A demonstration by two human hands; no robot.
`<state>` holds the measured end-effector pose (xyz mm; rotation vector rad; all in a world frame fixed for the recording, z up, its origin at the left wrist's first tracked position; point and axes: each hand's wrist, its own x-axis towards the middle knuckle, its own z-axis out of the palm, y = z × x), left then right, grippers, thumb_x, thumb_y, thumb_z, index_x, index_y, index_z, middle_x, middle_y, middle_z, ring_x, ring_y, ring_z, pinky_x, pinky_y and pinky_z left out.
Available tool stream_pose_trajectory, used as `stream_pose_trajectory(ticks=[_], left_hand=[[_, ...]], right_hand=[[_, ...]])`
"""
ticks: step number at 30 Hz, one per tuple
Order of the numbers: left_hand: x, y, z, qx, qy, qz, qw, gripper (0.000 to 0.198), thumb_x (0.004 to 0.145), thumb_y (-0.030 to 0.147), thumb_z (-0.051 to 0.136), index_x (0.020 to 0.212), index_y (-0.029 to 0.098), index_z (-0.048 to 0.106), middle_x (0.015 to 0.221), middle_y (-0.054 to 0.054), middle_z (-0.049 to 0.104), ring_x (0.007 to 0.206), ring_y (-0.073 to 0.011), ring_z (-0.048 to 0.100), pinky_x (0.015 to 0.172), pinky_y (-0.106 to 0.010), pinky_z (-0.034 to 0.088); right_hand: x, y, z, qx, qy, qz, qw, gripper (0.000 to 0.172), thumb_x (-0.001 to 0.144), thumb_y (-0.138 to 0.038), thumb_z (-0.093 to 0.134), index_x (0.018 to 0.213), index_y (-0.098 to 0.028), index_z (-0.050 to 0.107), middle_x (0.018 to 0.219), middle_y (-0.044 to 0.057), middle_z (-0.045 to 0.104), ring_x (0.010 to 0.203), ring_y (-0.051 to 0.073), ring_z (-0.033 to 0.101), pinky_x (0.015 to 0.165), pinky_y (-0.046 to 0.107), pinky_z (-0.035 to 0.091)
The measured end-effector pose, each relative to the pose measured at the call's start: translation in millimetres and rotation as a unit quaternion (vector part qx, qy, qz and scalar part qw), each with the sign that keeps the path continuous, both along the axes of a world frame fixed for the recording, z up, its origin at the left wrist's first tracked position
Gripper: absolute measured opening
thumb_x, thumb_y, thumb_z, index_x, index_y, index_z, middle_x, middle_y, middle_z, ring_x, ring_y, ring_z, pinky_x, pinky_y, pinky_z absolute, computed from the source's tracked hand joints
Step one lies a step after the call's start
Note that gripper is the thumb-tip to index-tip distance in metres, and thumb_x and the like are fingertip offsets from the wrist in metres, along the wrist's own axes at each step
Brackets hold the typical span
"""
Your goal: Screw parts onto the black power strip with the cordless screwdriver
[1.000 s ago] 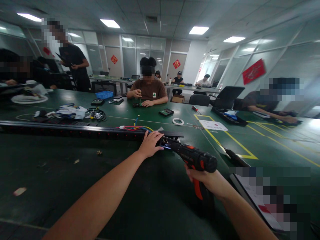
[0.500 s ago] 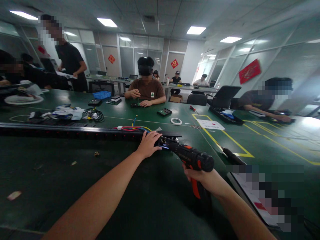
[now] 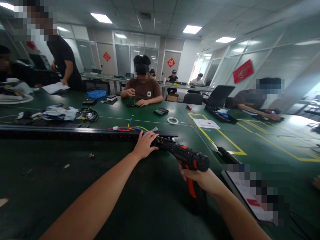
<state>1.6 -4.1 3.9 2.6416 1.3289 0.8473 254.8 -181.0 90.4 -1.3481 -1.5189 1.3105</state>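
A long black power strip (image 3: 62, 134) with a row of small red marks lies across the table. My left hand (image 3: 145, 145) grips it near its right end, fingers over the top and thumb in front. Beside those fingers, red, blue and yellow wires (image 3: 132, 128) come out of the strip. My right hand (image 3: 200, 178) is wrapped round the handle of a black and orange cordless drill (image 3: 191, 157). The drill points left, its nose at the strip's open end close to my left thumb. Its tip and any screw there cannot be made out.
A soldering iron (image 3: 228, 156) and a clipboard-like board with paper (image 3: 246, 190) lie to the right. Small brass-coloured parts (image 3: 91, 155) sit in front of the strip. Behind it are a white ring (image 3: 172, 120) and bundled cables (image 3: 88, 115). A co-worker (image 3: 142, 86) sits opposite.
The whole view has shifted slightly. The drill and both hands keep much the same place on the strip. At the left, the standing person has leaned and lowered papers toward the table.
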Motion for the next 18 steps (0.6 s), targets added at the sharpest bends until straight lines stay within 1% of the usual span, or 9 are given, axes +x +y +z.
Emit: stream_pose_trajectory(ticks=[6,11,14,18], left_hand=[[2.5,1.3,0.0,0.003,0.007,0.004,1.000,0.067,0.098,0.041,0.077,0.159,0.027,0.053,0.161,-0.013,0.057,0.157,-0.0346,0.043,0.134,-0.066,0.012],[2.9,0.7,0.2,0.003,0.005,0.000,1.000,0.066,0.099,0.040,0.076,0.159,0.028,0.053,0.158,-0.012,0.059,0.156,-0.0348,0.044,0.134,-0.066,0.013],[3.1,0.9,-0.2,0.006,0.006,0.004,1.000,0.066,0.099,0.040,0.076,0.159,0.027,0.054,0.158,-0.013,0.060,0.156,-0.0348,0.044,0.134,-0.066,0.013],[3.5,0.9,-0.5,0.009,0.011,0.004,1.000,0.066,0.099,0.040,0.074,0.160,0.029,0.053,0.158,-0.013,0.059,0.156,-0.0355,0.044,0.134,-0.066,0.014]], right_hand=[[2.8,1.5,-0.4,-0.001,0.014,-0.002,1.000,0.020,0.073,-0.031,0.080,0.088,-0.020,0.073,0.078,0.001,0.068,0.069,0.019,0.062,0.069,0.034,0.049],[4.2,1.2,-2.7,-0.007,0.012,-0.006,1.000,0.019,0.073,-0.030,0.078,0.088,-0.019,0.074,0.070,0.000,0.066,0.068,0.019,0.062,0.070,0.033,0.048],[6.1,1.9,-4.5,-0.011,0.002,-0.012,1.000,0.020,0.073,-0.030,0.076,0.090,-0.019,0.075,0.069,0.000,0.067,0.067,0.019,0.062,0.068,0.033,0.047],[7.0,2.0,-4.7,-0.011,-0.001,-0.016,1.000,0.022,0.073,-0.031,0.076,0.092,-0.019,0.076,0.069,0.000,0.068,0.067,0.020,0.063,0.066,0.033,0.046]])
